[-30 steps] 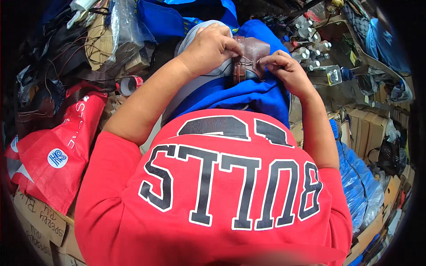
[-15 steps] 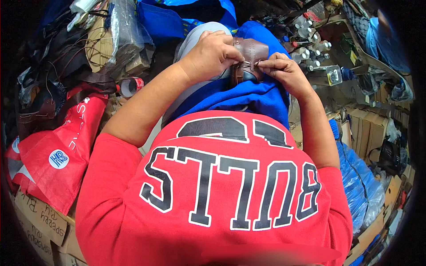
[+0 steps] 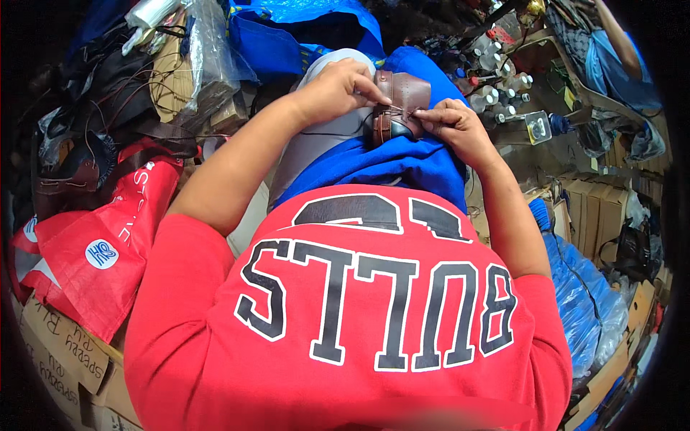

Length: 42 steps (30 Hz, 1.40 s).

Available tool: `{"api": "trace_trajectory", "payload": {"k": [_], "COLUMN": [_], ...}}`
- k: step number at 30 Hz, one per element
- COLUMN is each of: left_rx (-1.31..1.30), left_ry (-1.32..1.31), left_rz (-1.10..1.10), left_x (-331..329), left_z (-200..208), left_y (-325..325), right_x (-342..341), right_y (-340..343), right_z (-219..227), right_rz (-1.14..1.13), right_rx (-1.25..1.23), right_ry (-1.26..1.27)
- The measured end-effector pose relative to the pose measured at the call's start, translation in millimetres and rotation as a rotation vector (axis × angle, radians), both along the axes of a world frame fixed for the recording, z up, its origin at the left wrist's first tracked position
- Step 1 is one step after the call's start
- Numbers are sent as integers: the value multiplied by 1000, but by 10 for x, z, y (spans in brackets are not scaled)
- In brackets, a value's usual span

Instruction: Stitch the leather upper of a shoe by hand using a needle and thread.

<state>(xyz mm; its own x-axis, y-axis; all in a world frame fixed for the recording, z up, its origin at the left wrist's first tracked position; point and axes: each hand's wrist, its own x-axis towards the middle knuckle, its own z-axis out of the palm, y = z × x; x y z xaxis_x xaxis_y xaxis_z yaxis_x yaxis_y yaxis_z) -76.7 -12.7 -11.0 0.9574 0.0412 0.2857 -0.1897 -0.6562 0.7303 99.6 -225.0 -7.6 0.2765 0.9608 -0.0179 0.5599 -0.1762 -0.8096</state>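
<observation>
Brown leather shoe [image 3: 413,87] on the blue cloth [image 3: 388,167] over my lap: four o'clock from my left hand [image 3: 388,103], ten from my right hand [image 3: 417,116]! Both pinch shut on thin cord [image 3: 402,109]; threading looks like the step, and a steady, even pull seems called for next.

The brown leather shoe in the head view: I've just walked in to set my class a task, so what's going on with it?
A person in a red shirt has the brown leather shoe on the lap, with both hands at it. The left hand and right hand pinch a thin lace across its top, their fingers close together but apart. Clear bottles are gathered to the right; a red bag lies to the left.
</observation>
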Motion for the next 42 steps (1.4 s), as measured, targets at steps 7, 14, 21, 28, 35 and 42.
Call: {"api": "trace_trajectory", "payload": {"k": [7, 14, 21, 28, 35, 42], "left_rx": [-232, -330, -337, -208, -309, -238], "left_ry": [119, 316, 297, 299, 295, 258], "left_rz": [55, 50, 201, 248, 218, 196], "left_x": [68, 230, 80, 101, 212, 3], "left_z": [-38, -44, 26, 25, -12, 139], "left_y": [61, 35, -235, -300, -212, -142], "right_x": [-29, -23, -230, -329, -246, -39], "right_y": [31, 77, -14, 54, 169, -46], "right_z": [-99, -136, -77, -145, -71, 111], "right_rz": [-38, -41, -153, -251, -232, -177], "right_rx": [72, 74, 85, 41, 23, 8], "right_ry": [38, 30, -65, 9, 547, 308]}}
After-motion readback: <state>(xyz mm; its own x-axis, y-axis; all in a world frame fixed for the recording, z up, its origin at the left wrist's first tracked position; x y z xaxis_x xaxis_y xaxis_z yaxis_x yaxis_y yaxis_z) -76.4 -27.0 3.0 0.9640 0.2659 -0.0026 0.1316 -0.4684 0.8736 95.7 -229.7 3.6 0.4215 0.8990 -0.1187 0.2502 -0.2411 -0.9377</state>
